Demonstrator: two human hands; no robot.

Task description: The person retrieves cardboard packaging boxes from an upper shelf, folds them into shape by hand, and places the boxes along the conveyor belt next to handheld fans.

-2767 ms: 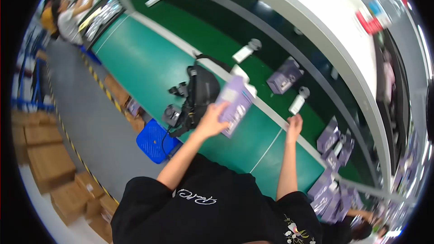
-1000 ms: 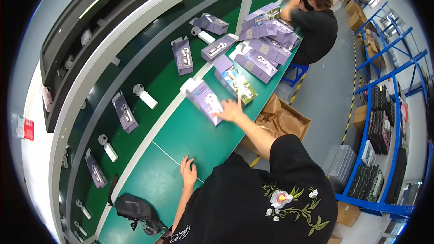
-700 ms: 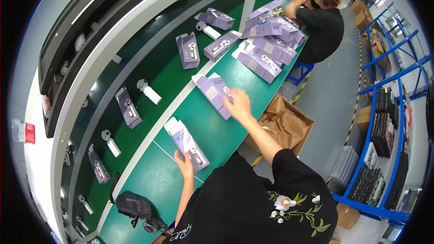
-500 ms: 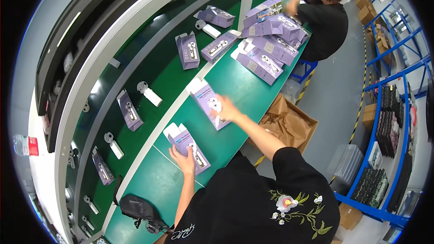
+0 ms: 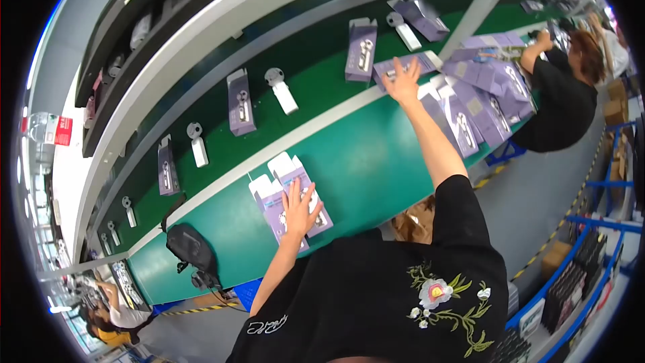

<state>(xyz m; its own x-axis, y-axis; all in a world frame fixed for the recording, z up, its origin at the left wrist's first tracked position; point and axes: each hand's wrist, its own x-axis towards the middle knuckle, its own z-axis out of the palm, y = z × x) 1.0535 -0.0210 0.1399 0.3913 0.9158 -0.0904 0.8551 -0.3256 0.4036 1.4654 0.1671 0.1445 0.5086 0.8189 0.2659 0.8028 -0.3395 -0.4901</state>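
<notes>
My left hand (image 5: 300,212) lies with spread fingers across two purple cartons side by side on the green table. The nearer purple carton (image 5: 272,218) and the one beside it (image 5: 321,218) both have white end flaps standing open. My right hand (image 5: 403,84) is stretched far out, fingers spread over a purple carton (image 5: 424,62) that lies along the white rail; whether it grips the carton I cannot tell. Just left of that hand, an upright purple carton (image 5: 361,50) stands on the green belt. A white device with a round head (image 5: 404,32) lies behind.
A pile of purple cartons (image 5: 480,104) covers the table's right end, beside a co-worker in black (image 5: 564,101). More cartons and white devices (image 5: 282,91) line the belt. A black bag (image 5: 191,249) sits at left. A metal post (image 5: 480,7) rises at right.
My right hand has left the carton on the table and reached out to the one by the rail. My left hand now spans both table cartons, which lie together. The view has turned.
</notes>
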